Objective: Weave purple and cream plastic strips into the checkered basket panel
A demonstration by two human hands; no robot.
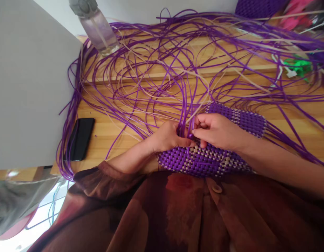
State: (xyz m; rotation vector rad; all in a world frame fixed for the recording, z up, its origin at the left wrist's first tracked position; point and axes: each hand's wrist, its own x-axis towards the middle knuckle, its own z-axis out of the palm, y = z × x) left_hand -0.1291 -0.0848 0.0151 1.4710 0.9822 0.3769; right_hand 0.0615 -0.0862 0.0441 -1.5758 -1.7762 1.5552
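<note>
A woven purple and beige piece lies at the table's front edge, against the brown clothing. Long purple strands rise from its far side. My left hand is closed round a bunch of these strands, its thumb near the weave. Just to the right, my right hand pinches a purple strand between thumb and fingers, close above the weave. The fingertips of both hands nearly meet there. Behind my right wrist lies another woven purple part, partly covered by my arm.
Loose purple and beige strands spread over the wooden table. A clear bottle stands at the back left, a black phone lies at the left. Green material and a white cable are at the right.
</note>
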